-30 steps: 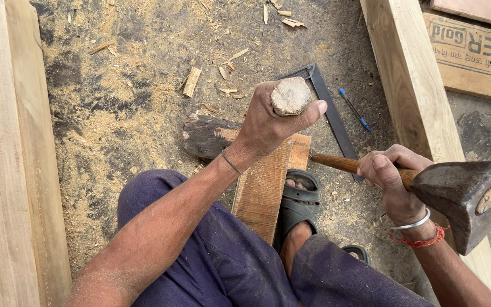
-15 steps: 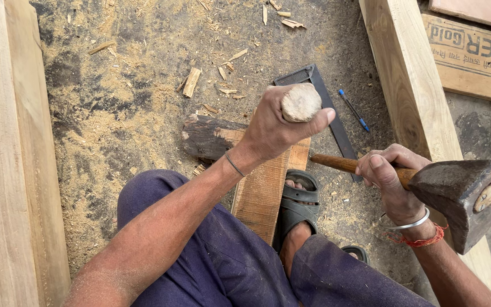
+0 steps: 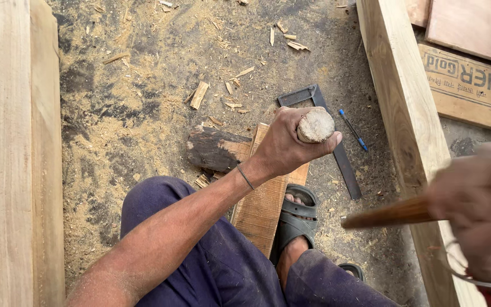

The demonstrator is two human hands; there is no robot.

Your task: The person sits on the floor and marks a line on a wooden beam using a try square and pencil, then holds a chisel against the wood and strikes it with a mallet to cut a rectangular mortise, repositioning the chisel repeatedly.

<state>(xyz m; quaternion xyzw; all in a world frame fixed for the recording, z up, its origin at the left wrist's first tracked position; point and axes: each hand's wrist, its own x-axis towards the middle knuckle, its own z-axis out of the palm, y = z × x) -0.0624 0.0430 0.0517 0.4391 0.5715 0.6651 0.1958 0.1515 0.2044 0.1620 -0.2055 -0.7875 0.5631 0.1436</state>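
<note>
Left hand [image 3: 282, 149] clenched round chisel handle [image 3: 315, 125], steadying it on plank [image 3: 262, 202]; right hand [image 3: 475, 213], blurred, grasping hammer handle [image 3: 390, 213] to strike.

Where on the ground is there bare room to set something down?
The widest free patch is sawdust ground between the left timber beam and the dark wood block. Crowded: around the left hand on the chisel handle, the plank, steel square, blue pen and sandalled foot.
</note>
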